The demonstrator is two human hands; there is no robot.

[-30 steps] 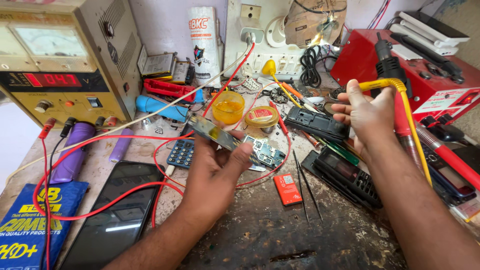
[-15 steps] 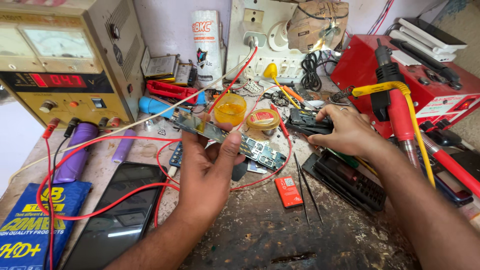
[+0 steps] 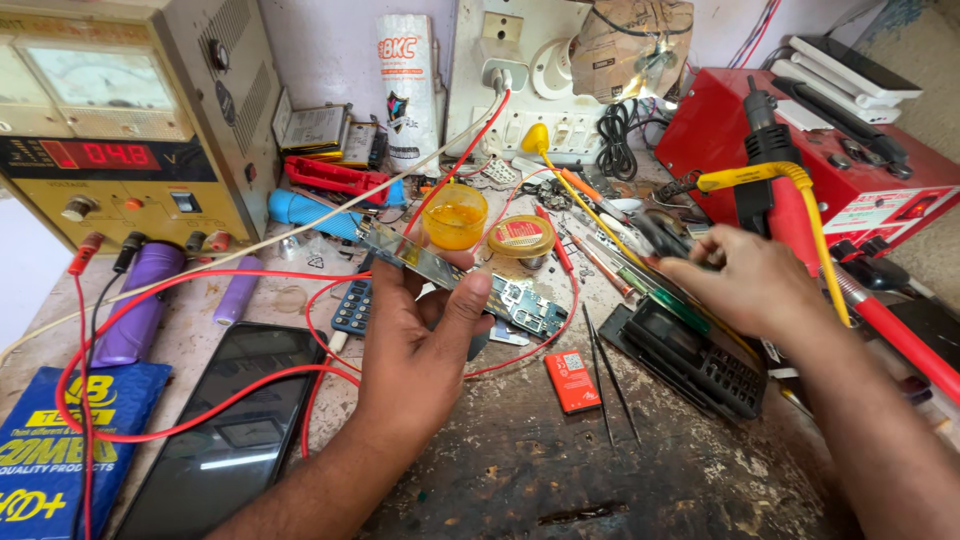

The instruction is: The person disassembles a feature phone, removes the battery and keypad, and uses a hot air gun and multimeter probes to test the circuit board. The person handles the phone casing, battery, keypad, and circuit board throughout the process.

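Right now the left hand (image 3: pixel 425 345) is clamped on a phone circuit board (image 3: pixel 455 275), thumb on the near edge and fingers behind, holding it tilted above the middle of the workbench (image 3: pixel 560 470), prob. so the component side faces up toward the camera. The right hand (image 3: pixel 745 285) is over the bench's right side, fingers drawn together near a blurred tool tip (image 3: pixel 655 235); can't tell if it actually grips anything, too much blur. Just under it sits a black phone frame (image 3: pixel 700 360), w/ two thin tweezers (image 3: pixel 610 375) and a small orange battery (image 3: pixel 572 380) lying between frame and board. Behind the board, toward the back edge: a yellow flux tub (image 3: pixel 455 215) and a round tin (image 3: pixel 522 237), close at hand. Back-left corner has the bench power supply (image 3: pixel 120 130), its red leads (image 3: pixel 190 400) looping over a dark smartphone (image 3: pixel 235 430) at the front-left.
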